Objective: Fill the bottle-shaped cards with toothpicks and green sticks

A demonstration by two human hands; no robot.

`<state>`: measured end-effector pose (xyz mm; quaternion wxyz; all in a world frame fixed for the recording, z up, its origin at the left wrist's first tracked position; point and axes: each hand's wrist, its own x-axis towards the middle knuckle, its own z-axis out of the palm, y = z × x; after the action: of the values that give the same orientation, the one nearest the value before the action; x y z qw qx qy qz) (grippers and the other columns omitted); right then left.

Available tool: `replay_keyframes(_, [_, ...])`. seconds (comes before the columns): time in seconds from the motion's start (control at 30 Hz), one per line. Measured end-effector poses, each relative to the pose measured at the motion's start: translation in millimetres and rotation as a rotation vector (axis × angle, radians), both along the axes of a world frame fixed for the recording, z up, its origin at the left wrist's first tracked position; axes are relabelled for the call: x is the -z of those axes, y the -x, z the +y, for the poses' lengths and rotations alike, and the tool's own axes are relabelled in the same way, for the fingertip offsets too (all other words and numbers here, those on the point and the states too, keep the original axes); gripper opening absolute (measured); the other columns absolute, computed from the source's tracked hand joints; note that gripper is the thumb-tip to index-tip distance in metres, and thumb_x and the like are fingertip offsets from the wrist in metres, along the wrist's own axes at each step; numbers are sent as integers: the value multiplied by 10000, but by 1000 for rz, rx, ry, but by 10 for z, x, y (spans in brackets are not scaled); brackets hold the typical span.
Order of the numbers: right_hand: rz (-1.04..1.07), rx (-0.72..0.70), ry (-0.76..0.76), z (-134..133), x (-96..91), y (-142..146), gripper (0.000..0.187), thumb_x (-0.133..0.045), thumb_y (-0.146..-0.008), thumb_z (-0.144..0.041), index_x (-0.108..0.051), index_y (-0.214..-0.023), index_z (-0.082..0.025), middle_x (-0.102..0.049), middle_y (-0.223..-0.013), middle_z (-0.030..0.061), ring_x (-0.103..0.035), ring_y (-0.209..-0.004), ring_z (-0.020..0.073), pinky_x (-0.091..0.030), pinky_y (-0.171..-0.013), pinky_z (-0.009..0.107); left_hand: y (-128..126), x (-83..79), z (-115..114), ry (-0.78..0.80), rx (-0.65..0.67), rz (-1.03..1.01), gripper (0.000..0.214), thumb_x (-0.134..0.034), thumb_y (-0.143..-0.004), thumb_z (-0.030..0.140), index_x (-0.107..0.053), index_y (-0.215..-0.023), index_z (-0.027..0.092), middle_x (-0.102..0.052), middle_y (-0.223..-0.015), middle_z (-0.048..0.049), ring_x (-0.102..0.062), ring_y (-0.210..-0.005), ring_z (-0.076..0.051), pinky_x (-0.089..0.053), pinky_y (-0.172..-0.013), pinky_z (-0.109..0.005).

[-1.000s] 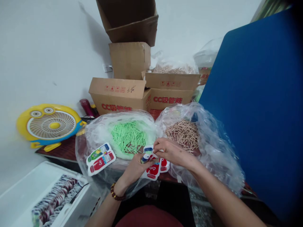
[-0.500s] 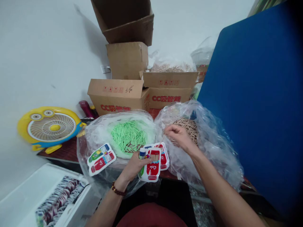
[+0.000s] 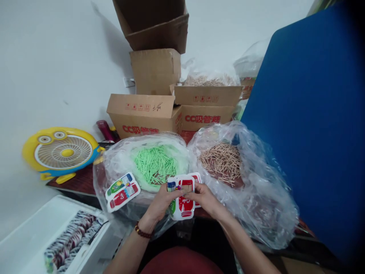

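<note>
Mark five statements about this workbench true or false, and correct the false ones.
1. The left hand and the right hand both hold the red cola packet. True.
2. Green sticks lie in the left clear bag, tan sticks in the right clear bag. True.
3. The yellow fan stands to the right of both bags. False: it stands to their left, by the wall.
4. The left wrist is bare. False: it wears a bead bracelet.
5. Two loose packets lie on the left clear bag's plastic. True.
</note>
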<state>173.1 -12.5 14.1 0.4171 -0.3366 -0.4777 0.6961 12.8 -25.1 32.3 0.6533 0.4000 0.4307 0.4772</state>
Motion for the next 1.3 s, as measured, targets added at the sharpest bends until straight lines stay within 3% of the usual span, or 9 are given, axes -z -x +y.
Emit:
replay_keyframes(0.1, [59, 52, 56, -11, 28, 48, 370, -818, -577, -284, -699, -906, -165, -739, -803, 9, -674, -711, 178, -510, -703, 303, 37, 21, 7, 47, -29, 15, 301, -818, -607, 219, -691, -868, 140, -747, -771, -44, -687, -679, -194, -530, -644, -272])
replay_keyframes(0.37, [70, 13, 47, -42, 129, -6, 348, -791, -621, -259, -691, -944, -179, -735, -878, 15, -673, -775, 188, -508, -777, 336, 82, 56, 7, 9, 6, 2, 301, -791, -647, 233, -687, -909, 128, -747, -787, -58, -683, -683, -197, -535, -651, -287])
replay_keyframes(0.53, [41, 149, 47, -66, 218, 57, 283, -817, -570, -282, -670, -790, -182, -714, -737, -2, -655, -671, 197, -511, -678, 327, 121, 49, -3, -30, 54, 68, 364, -815, -621, 220, -694, -953, 133, -747, -894, -69, -673, -758, -192, -525, -696, -272])
replay_keyframes(0.73, [36, 91, 77, -89, 183, 43, 298, -800, -606, -327, -676, -833, -179, -710, -775, 8, -645, -686, 178, -506, -681, 315, 134, 80, 21, -31, 48, 43, 312, -799, -639, 275, -689, -889, 124, -739, -783, -58, -661, -657, -180, -523, -665, -285])
replay_keyframes(0.93, [41, 195, 87, -105, 248, 47, 281, -820, -583, -330, -598, -658, -176, -682, -660, -11, -609, -596, 148, -493, -610, 282, 119, 105, 21, -32, -6, 46, 289, -790, -638, 247, -686, -885, 139, -736, -751, -40, -669, -662, -187, -521, -654, -282])
replay_keyframes(1.13, [98, 95, 43, -108, 214, 78, 317, -800, -609, -322, -702, -878, -187, -718, -792, 3, -662, -743, 185, -509, -758, 336, 123, 118, 14, -37, 7, 27, 287, -775, -650, 224, -687, -910, 144, -740, -793, -45, -672, -689, -190, -525, -669, -284])
replay_keyframes(1.3, [62, 171, -5, -104, 250, 104, 234, -789, -621, -312, -708, -796, -179, -697, -696, -11, -641, -673, 168, -499, -682, 299, 109, 102, 7, -98, 64, 134, 285, -785, -651, 228, -705, -899, 113, -744, -820, -67, -669, -728, -204, -527, -723, -306])
